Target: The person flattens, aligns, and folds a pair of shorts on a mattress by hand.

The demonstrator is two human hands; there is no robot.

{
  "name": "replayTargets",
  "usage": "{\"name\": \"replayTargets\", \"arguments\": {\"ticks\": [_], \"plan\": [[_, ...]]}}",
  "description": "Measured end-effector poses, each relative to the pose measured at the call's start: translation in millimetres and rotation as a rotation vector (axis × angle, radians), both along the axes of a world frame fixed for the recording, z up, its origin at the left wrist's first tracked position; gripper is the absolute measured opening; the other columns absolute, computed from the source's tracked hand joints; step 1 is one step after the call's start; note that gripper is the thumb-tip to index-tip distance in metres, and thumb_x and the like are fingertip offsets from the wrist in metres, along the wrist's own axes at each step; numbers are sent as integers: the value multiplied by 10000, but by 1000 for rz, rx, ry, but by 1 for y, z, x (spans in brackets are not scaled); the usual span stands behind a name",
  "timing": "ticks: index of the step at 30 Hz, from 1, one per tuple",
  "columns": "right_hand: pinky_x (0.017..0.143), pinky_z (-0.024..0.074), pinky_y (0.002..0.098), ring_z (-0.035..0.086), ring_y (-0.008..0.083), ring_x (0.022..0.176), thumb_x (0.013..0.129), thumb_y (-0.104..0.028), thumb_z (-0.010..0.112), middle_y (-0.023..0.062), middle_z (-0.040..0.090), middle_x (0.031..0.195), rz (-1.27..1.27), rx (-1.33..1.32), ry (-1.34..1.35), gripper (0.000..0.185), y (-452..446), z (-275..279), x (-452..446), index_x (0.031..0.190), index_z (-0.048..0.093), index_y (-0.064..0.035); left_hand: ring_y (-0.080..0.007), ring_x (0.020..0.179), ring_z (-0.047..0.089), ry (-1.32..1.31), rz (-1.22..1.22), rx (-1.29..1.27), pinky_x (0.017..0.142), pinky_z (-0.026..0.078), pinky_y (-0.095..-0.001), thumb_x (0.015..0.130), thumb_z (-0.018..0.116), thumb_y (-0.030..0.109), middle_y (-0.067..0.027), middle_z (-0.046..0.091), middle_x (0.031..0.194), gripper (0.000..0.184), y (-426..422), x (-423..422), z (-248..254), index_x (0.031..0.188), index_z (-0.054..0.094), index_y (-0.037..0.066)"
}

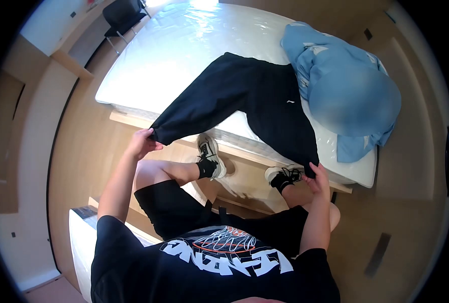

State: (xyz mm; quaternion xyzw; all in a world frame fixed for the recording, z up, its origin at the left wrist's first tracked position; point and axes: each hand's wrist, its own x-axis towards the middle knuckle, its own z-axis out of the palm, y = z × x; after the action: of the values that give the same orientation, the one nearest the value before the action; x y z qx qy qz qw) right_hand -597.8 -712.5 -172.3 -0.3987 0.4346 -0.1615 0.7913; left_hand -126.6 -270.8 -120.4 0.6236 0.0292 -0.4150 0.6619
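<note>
Black trousers (265, 93) lie spread over the plastic-covered mattress (184, 55), with both legs reaching toward me past its near edge. A small white logo shows near the hip. My left hand (145, 143) is closed on the cuff of the leg at the left. The cuff of the other leg is pinched in my right hand (316, 179). Beside the trousers, at the right, a light blue bundle of cloth (353, 96) with white patches is heaped on the mattress.
A black chair (124, 17) stands past the mattress at the top left. The wooden bed frame (128, 119) runs under the mattress edge. Behind me at the lower left is another white mattress (78, 247). My feet in light shoes (210, 154) are near the frame.
</note>
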Motion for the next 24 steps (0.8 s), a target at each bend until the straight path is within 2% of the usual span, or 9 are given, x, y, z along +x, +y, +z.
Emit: {"name": "replayTargets", "arguments": {"ticks": [5,9,10,13,16,20,21,22,24], "plan": [[473,471,303,522,170,610,909,-179,658,35,553,788,102,-97,508,155,-4,-45,-18,1005,553,-116,-284,693,688,-139,-72,220,658,607,-395,973,529,154,-178,672,883,199,19,12,1,1042,572,-27],[534,518,328,612,187,693,903,-170,664,55,619,850,117,144,-104,199,-7,-32,-45,1067,573,-101,-225,707,666,-167,47,35,683,584,-384,956,563,153,-107,671,850,129,37,18,11,999,596,36],[613,537,317,660,206,794,899,-151,666,75,664,940,-193,74,-189,226,22,2,-22,1101,585,-91,-230,721,666,-153,75,70,693,584,-401,955,553,141,-108,665,853,111,43,20,8,992,592,44],[663,546,317,674,226,926,909,-137,648,90,680,1014,-374,133,-250,232,9,-7,-39,1127,594,-84,-269,789,674,-98,118,229,700,588,-436,911,477,40,-153,638,956,183,55,36,-10,1079,547,28],[624,509,335,612,218,798,872,-160,703,56,637,901,-217,205,64,208,-21,-74,-62,1041,600,-96,-317,813,681,-145,236,457,681,593,-459,859,429,0,-223,597,1050,349,55,40,-32,1206,465,-10],[556,463,327,545,204,668,838,-175,743,44,589,833,-258,165,243,220,-12,-76,-51,986,594,-105,-351,867,685,-505,36,1105,721,581,-436,801,533,32,-229,633,996,368,25,39,-62,1163,516,-34],[551,461,330,553,203,672,836,-170,744,47,593,840,-266,152,243,224,-11,-77,-47,992,597,-105,-380,905,672,-830,-229,1374,776,557,-429,775,573,28,-245,650,1033,319,30,53,-92,1089,582,-30],[563,467,333,564,201,694,832,-165,748,56,601,855,-228,24,344,246,-8,-79,-43,1013,598,-91,-395,971,647,-1008,-307,1455,845,525,-453,771,587,31,-252,648,1077,276,-1,23,-67,1041,624,-11],[588,478,339,586,196,738,826,-155,756,73,617,886,-146,-229,548,292,-6,-83,-36,1054,600,-62,-383,943,635,-1474,-412,959,817,513,-480,771,618,80,-212,660,985,232,-42,-14,-70,998,632,34]]}}
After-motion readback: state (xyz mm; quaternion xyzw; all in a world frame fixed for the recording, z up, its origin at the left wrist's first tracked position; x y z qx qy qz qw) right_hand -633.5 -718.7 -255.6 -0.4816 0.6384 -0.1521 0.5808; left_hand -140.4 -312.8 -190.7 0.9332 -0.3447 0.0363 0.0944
